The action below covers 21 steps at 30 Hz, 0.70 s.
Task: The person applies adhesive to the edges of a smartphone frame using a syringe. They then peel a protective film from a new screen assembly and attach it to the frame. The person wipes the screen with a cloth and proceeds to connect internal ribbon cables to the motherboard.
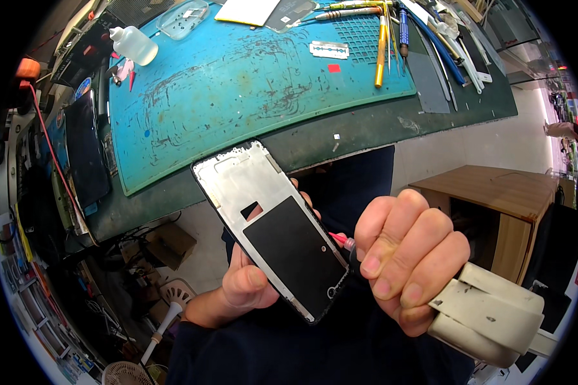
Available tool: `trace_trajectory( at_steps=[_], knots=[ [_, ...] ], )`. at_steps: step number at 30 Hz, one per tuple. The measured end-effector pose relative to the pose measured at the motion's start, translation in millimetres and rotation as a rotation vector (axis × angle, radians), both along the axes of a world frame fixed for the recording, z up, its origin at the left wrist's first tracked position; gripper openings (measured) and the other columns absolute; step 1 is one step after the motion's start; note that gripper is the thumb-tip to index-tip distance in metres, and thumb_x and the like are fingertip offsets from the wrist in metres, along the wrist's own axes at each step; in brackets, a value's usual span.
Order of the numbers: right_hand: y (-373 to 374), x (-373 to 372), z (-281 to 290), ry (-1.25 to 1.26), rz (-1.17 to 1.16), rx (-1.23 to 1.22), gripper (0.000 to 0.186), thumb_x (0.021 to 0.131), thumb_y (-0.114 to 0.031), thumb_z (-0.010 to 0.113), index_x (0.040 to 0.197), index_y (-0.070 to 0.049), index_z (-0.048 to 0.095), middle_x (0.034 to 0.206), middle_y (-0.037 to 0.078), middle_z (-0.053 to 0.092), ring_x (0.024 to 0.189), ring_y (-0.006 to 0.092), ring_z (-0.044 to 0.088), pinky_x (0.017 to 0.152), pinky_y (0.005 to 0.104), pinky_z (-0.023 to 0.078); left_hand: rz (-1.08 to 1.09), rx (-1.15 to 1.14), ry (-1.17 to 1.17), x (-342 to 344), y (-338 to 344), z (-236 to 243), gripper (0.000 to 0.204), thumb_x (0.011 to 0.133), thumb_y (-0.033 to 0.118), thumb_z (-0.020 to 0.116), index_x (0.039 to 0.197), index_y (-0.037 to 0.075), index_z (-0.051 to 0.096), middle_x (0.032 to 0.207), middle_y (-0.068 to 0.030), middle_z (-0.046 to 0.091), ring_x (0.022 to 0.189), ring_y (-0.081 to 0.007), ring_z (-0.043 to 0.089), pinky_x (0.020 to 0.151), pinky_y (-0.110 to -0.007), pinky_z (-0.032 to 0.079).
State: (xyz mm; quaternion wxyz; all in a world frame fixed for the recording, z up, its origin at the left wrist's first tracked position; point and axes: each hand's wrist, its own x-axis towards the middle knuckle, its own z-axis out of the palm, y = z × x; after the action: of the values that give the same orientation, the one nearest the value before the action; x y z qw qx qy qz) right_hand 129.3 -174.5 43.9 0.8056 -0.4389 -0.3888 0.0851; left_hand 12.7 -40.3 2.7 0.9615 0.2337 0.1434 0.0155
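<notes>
The left hand (253, 282) is grasping a flat, rectangular silver-and-black phone frame (237, 183) by its long edges, above the dark-clothed lap (372, 170). The right hand (408, 256) is clenching a pink-tipped tool (349, 243) beside it.

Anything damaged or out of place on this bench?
The blue rectangular work mat looks worn, with dark scratch-like marks across its surface. A thin silver razor blade lies uncovered on the mat's right half.
</notes>
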Motion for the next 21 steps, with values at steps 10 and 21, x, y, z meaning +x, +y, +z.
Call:
trace_trajectory(
  at_steps=[10,21],
  knots=[
    [-4.6,0.5,-0.4,-0.014,0.001,0.012,0.018,0.091,-0.024,0.071,0.088,-0.015,0.055,0.083,0.0,0.059,0.077,0.0138,0.053,0.064,0.0252,0.043,0.005,-0.059,-0.069,2.4,-1.6,0.5,0.103,0.074,0.034,0.081,0.153,0.005,0.02,0.143,-0.0118,0.042,0.134,-0.0279,0.046,0.112,-0.059,0.037],
    [-9.9,0.4,0.1,0.012,0.0,0.037,0.017,0.085,-0.015,0.073,0.087,-0.013,0.057,0.082,0.002,0.06,0.074,0.0152,0.053,0.064,0.0277,0.045,-0.009,-0.067,-0.076,4.4,-1.6,2.5,0.101,0.076,0.033,0.081,0.152,0.006,0.02,0.142,-0.0106,0.045,0.132,-0.0311,0.049,0.113,-0.06,0.036]
  ],
)
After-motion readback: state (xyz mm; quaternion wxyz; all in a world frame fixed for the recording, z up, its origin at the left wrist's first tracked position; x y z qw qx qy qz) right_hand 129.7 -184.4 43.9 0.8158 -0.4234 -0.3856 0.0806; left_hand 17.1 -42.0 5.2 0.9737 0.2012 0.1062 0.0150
